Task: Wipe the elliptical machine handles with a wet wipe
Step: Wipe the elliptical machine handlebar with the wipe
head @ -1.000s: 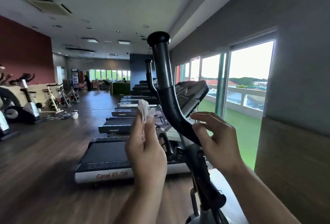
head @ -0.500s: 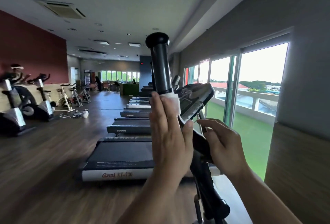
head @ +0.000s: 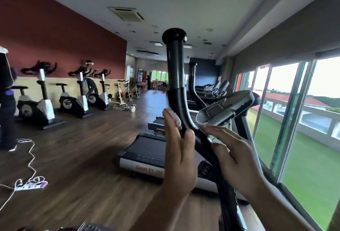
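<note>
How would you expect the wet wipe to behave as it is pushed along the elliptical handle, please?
Probably floppy: the wet wipe bunches into a soft wad under the left hand. Likely light, since straight fingers pin it there. It may slide easily on the smooth, glossy black handle.

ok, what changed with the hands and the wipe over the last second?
The left hand brought the wet wipe from mid-air onto the elliptical handle, then slid it down from just below the upper grip to the bend, fingers flat against it. The right hand stays open beside the handle, just below the console.
</note>
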The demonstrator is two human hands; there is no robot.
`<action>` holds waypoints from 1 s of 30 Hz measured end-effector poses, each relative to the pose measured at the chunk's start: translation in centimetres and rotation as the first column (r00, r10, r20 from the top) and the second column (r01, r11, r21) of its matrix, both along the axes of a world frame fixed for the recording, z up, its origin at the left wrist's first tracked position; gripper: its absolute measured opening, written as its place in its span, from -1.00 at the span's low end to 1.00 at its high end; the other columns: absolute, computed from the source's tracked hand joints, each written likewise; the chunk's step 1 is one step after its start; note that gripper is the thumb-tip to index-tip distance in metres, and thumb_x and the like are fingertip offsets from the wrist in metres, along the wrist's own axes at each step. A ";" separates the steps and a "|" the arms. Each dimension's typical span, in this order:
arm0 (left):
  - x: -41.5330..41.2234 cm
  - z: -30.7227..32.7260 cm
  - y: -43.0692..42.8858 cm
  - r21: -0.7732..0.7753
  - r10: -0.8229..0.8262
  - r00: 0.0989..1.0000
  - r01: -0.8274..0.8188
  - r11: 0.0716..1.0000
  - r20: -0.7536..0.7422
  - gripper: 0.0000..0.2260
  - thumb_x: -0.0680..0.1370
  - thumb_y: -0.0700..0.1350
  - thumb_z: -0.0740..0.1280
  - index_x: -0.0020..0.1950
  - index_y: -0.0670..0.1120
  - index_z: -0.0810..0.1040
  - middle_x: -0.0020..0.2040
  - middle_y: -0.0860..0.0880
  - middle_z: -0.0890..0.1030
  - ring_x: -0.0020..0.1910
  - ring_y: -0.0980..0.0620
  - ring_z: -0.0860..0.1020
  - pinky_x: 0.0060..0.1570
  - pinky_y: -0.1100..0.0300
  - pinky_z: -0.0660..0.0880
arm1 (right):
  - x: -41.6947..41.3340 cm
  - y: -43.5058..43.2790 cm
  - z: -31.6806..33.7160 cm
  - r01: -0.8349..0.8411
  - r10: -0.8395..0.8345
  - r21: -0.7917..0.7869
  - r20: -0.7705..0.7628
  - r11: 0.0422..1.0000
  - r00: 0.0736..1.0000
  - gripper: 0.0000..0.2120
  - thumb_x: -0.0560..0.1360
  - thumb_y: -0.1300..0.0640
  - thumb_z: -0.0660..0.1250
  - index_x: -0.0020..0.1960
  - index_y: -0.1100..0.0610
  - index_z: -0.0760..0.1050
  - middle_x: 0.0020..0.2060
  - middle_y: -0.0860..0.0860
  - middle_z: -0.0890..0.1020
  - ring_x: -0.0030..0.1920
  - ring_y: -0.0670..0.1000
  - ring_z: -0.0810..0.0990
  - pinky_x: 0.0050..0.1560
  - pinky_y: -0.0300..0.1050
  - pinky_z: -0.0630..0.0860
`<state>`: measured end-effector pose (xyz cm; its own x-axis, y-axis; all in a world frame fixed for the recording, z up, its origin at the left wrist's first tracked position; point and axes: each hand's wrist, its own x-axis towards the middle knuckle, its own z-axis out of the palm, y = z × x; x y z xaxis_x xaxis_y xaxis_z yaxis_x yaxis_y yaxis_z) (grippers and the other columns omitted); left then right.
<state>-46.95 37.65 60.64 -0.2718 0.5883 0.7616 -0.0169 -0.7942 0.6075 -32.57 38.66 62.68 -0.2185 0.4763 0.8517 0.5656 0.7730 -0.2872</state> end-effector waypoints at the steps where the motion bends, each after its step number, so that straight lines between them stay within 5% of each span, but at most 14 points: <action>1: -0.9 1.5 0.1 -0.051 -0.050 0.998 0.052 0.997 0.037 -0.37 0.70 0.19 0.06 0.69 -0.01 -0.07 0.67 0.22 0.00 0.54 0.48 0.05 0.46 0.53 0.05 | 0.0 0.0 0.1 -0.006 0.006 -0.002 0.008 1.000 1.000 -0.54 0.48 0.28 0.22 0.27 0.02 0.67 0.22 -0.19 0.68 0.28 -0.21 0.60 0.28 -0.39 0.43; 5: -3.7 3.6 1.3 -0.134 -0.256 0.956 0.274 0.952 0.142 -0.50 0.69 0.25 -0.04 0.58 0.15 0.32 0.58 0.09 0.38 0.51 0.27 0.35 0.41 0.40 0.26 | -0.2 -0.1 0.6 -0.006 0.005 -0.035 -0.050 0.999 0.999 -0.56 0.50 0.25 0.21 0.26 -0.02 0.69 0.10 -0.20 0.71 0.11 -0.20 0.66 0.09 -0.42 0.50; 9: -5.0 2.6 2.3 -0.121 -0.512 0.807 0.563 0.817 0.294 -0.38 0.68 0.29 -0.14 0.30 0.08 0.64 0.45 -0.20 0.51 0.52 -0.18 0.39 0.60 -0.15 0.10 | -0.4 -0.6 0.0 -0.007 -0.004 -0.111 -0.105 0.994 0.994 -0.60 0.56 0.42 0.26 0.17 0.05 0.73 -0.07 -0.30 0.69 -0.17 -0.22 0.68 -0.21 -0.51 0.49; 12: -6.2 4.0 2.8 -0.120 -0.595 0.751 0.644 0.755 0.285 -0.22 0.60 0.39 -0.12 0.41 -0.15 0.53 0.40 -0.20 0.55 0.49 -0.20 0.43 0.59 -0.14 0.13 | -0.4 -0.4 -0.4 0.007 -0.026 -0.131 -0.148 0.991 0.989 -0.60 0.52 0.27 0.22 0.16 -0.01 0.73 -0.14 -0.35 0.67 -0.12 -0.17 0.68 -0.10 -0.41 0.47; 16: -2.6 -0.2 -0.9 -0.190 -0.492 0.850 0.523 0.831 0.189 -0.31 0.52 0.49 0.11 0.51 0.12 0.39 0.61 0.05 0.33 0.49 0.22 0.40 0.58 0.11 0.17 | -0.1 -0.5 -1.1 -0.040 -0.008 -0.190 -0.241 0.981 0.970 -0.62 0.56 0.28 0.20 0.13 0.00 0.73 -0.21 -0.27 0.67 -0.23 -0.20 0.65 -0.17 -0.40 0.48; 18: -1.4 -0.7 -1.3 -0.211 -0.404 0.903 0.427 0.879 0.145 -0.04 0.33 0.63 0.20 0.62 0.17 0.20 0.65 0.22 0.16 0.57 0.33 0.18 0.62 0.14 0.02 | 0.0 -0.6 -1.4 -0.062 0.008 -0.194 -0.264 0.979 0.965 -0.62 0.55 0.28 0.20 0.12 -0.01 0.72 -0.17 -0.22 0.71 -0.26 -0.18 0.69 -0.22 -0.42 0.50; 20: -1.2 0.8 -0.7 -0.176 -0.164 0.985 0.169 0.970 0.043 -0.05 0.40 0.62 0.03 0.67 0.19 -0.10 0.66 0.28 -0.07 0.59 0.40 -0.07 0.57 0.30 -0.10 | 0.2 -0.6 -1.5 -0.052 0.002 -0.191 -0.257 0.980 0.967 -0.60 0.51 0.24 0.18 0.13 -0.01 0.73 -0.12 -0.18 0.75 -0.19 -0.18 0.71 -0.17 -0.42 0.51; 22: -0.2 0.8 -0.4 -0.068 0.098 0.990 -0.106 0.992 -0.105 -0.22 0.58 0.38 -0.06 0.67 0.06 -0.27 0.66 0.21 -0.26 0.60 0.36 -0.23 0.50 0.47 -0.16 | 0.8 -0.4 -1.5 -0.063 0.009 -0.207 -0.250 0.976 0.968 -0.60 0.51 0.22 0.18 0.15 0.02 0.73 -0.05 -0.12 0.77 -0.10 -0.18 0.73 -0.11 -0.38 0.56; 26: 3.8 -4.1 -1.4 -0.040 0.173 0.969 -0.183 0.982 -0.175 -0.27 0.64 0.14 0.02 0.65 -0.11 -0.29 0.65 0.19 -0.22 0.57 0.44 -0.13 0.50 0.48 -0.12 | 3.0 0.1 -2.1 -0.070 0.031 -0.242 -0.162 0.968 0.986 -0.63 0.54 0.19 0.22 0.18 -0.02 0.73 -0.03 -0.17 0.77 -0.02 -0.17 0.72 -0.06 -0.32 0.54; 30: 6.3 -3.2 -0.6 -0.101 0.248 0.969 -0.247 0.964 0.000 -0.25 0.63 0.19 0.01 0.66 -0.12 -0.26 0.67 0.10 -0.25 0.60 0.36 -0.20 0.51 0.48 -0.12 | 4.7 0.9 -2.1 -0.098 0.091 -0.161 -0.046 0.982 0.995 -0.62 0.56 0.23 0.24 0.25 0.01 0.70 0.14 -0.24 0.73 0.19 -0.20 0.68 0.22 -0.29 0.55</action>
